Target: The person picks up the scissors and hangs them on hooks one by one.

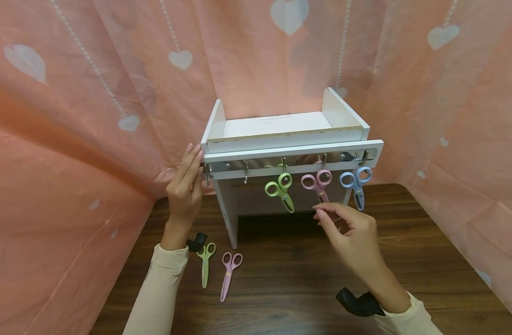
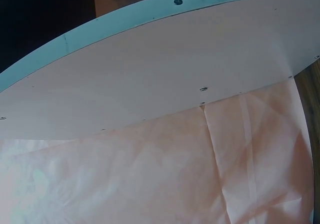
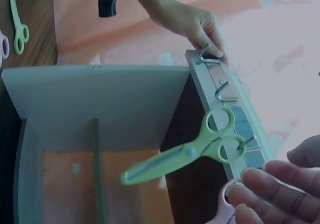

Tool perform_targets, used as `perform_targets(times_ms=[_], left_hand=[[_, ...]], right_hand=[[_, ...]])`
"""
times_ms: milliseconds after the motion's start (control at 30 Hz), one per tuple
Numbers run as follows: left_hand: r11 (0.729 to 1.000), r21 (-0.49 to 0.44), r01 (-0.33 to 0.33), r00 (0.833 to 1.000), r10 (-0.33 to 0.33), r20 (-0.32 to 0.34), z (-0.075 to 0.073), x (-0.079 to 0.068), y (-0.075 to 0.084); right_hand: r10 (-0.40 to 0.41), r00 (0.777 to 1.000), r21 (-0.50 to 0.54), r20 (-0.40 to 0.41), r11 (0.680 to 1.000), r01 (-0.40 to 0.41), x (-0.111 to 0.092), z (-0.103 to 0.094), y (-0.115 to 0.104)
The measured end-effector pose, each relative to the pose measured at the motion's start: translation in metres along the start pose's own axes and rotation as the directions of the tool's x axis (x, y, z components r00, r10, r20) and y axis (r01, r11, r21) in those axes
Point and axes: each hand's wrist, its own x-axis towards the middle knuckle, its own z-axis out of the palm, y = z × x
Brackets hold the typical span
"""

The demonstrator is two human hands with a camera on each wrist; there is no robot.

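Observation:
A white shelf unit [image 1: 277, 124] has a hook rail [image 1: 264, 164] along its front. Green scissors [image 1: 287, 197], pink scissors [image 1: 317, 184] and blue scissors [image 1: 358, 188] hang by finger loops from hooks on the middle and right. My left hand [image 1: 185, 186] rests with straight fingers against the rail's left end. Just below the hanging pink scissors is my right hand [image 1: 352, 232], thumb and index fingertips close together near the blade. In the right wrist view its fingers [image 3: 280, 184] are loosely extended, with nothing visible between them and the thumb.
A second pair of green scissors [image 1: 205, 265] and another pink pair [image 1: 230, 278] lie on the dark wooden tabletop [image 1: 289, 288], left of centre. Two left hooks [image 1: 245, 172] carry nothing. Pink cloth with white hearts [image 1: 92, 93] surrounds the back and sides.

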Motion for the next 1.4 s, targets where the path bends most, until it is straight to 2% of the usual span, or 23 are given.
perform_targets(times_ms=[133,267,500,767,1000,1200,1400], left_hand=[[1.000,-0.003,-0.001,1.000,0.001,0.006,0.000,0.000,0.000],[1.000,-0.010,0.009,1.000,-0.009,0.006,0.000,-0.001,0.000],[1.000,-0.005,0.008,1.000,-0.008,0.016,-0.001,-0.001,0.000],[1.000,-0.015,0.010,1.000,-0.010,0.009,0.001,0.000,0.000],[1.000,0.008,0.017,1.000,-0.016,-0.011,0.000,-0.001,-0.001],[1.000,0.016,0.022,1.000,-0.022,-0.015,-0.002,-0.002,-0.001],[1.000,0.006,0.017,1.000,-0.017,-0.013,-0.002,-0.001,0.000]], right_hand=[[-0.081,0.997,-0.017,-0.016,0.997,0.080,0.007,-0.006,0.002],[-0.178,0.983,-0.034,-0.046,0.984,0.176,0.017,-0.014,0.006],[-0.246,0.965,-0.097,-0.089,0.966,0.238,0.032,-0.030,0.013],[-0.280,0.951,-0.118,-0.128,0.957,0.266,0.048,-0.044,0.010],[-0.293,0.946,-0.139,-0.137,0.951,0.275,0.057,-0.048,0.005],[-0.293,0.945,-0.165,-0.143,0.949,0.269,0.065,-0.053,0.017],[-0.261,0.953,-0.229,-0.151,0.948,0.223,0.070,-0.060,0.034]])
